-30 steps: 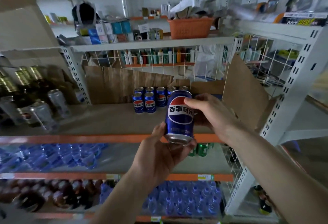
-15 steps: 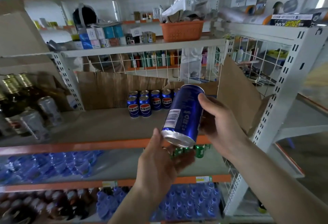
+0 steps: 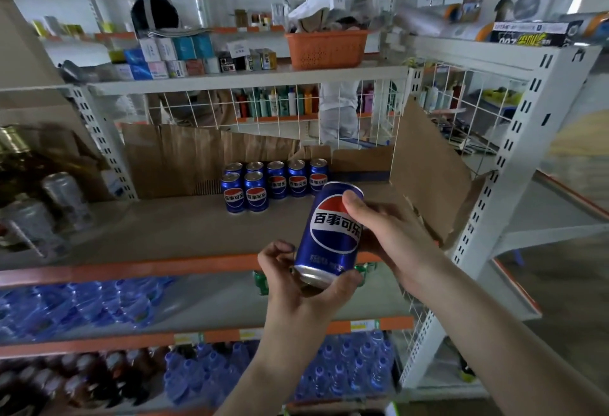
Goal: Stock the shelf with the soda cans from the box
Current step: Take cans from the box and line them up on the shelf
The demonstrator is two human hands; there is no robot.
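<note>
Soda can (image 3: 331,234) — logo now turned forward (barcode earlier) — gripped by both hands, left (image 3: 298,284) and right (image 3: 392,237).

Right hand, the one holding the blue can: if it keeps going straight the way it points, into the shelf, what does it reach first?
Probably the cans already standing on the shelf. The right hand and the held can point toward that group's right end, but depth is unclear.

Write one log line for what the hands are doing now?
both hands: left hand and right hand hold blue can | logo: facing camera | shelf: can not placed
</note>
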